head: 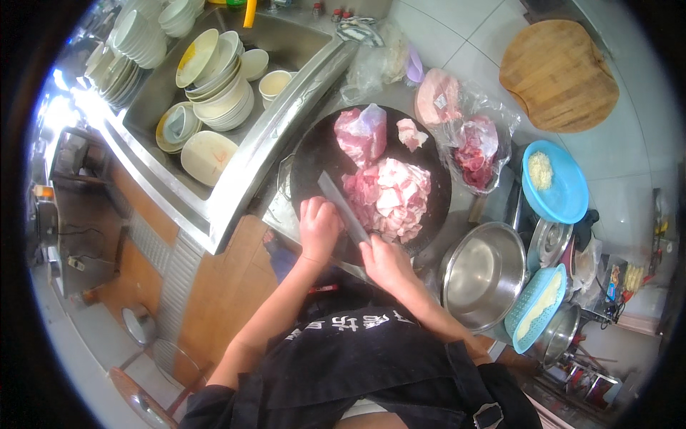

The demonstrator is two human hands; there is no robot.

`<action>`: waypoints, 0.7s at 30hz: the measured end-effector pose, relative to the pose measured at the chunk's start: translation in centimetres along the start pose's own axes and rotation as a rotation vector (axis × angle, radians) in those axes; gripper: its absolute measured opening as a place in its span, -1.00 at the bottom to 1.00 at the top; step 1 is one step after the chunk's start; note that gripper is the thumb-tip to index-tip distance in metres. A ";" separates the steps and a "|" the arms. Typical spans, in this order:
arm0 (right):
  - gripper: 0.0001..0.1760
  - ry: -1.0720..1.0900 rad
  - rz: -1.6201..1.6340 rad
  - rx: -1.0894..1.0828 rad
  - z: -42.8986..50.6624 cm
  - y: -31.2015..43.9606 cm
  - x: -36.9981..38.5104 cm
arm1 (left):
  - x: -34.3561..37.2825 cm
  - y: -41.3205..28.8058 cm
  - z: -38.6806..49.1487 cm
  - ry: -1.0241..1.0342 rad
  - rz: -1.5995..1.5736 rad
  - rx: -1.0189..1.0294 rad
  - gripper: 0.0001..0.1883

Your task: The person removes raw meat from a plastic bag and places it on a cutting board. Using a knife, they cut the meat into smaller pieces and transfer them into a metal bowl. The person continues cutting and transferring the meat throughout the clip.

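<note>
My right hand [390, 264] grips the handle of a cleaver [344, 208], whose blade points up and left over a round dark chopping board [316, 128]. Just left of the blade, my left hand [320, 228] has its fingers curled down at the board's near left edge; whether it holds anything under them is hidden. Right of the blade lies a heap of cut raw meat [402, 198], pink and white. Behind it are a larger raw meat chunk [362, 134] and a small fatty piece [411, 134].
A steel sink [300, 40] with stacked dirty bowls [222, 107] stands at the left. Bagged meat [476, 153] lies right of the board, near a blue basin [563, 187]. A steel bowl [482, 276] and a blue-green basket [536, 311] stand at the right. A wooden board [560, 75] is farther back.
</note>
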State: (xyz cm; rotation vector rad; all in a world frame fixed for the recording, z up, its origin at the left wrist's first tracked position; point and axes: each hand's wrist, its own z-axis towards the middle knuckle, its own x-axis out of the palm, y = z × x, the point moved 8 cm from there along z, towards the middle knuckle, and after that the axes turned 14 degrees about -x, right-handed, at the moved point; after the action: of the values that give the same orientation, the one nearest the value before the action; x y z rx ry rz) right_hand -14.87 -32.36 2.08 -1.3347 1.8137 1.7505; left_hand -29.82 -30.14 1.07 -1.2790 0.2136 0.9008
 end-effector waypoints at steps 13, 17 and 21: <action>-0.63 -0.155 0.226 0.047 3.0 -2.5 0.1 | -0.1 -0.1 0.2 -0.023 -0.037 0.013 -0.87; -0.62 -0.065 0.064 -0.010 -0.2 -1.6 0.6 | -0.2 -0.3 0.1 -0.021 -0.024 -0.010 -0.87; -0.65 0.023 0.007 0.031 1.4 0.2 1.5 | 0.3 -0.3 0.1 -0.007 -0.001 0.031 -0.85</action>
State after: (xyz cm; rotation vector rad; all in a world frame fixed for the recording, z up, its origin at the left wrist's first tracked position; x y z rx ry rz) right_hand -16.38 -31.76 0.81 -1.3431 1.8528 1.7103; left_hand -29.51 -29.93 1.13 -1.2467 0.2206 0.8981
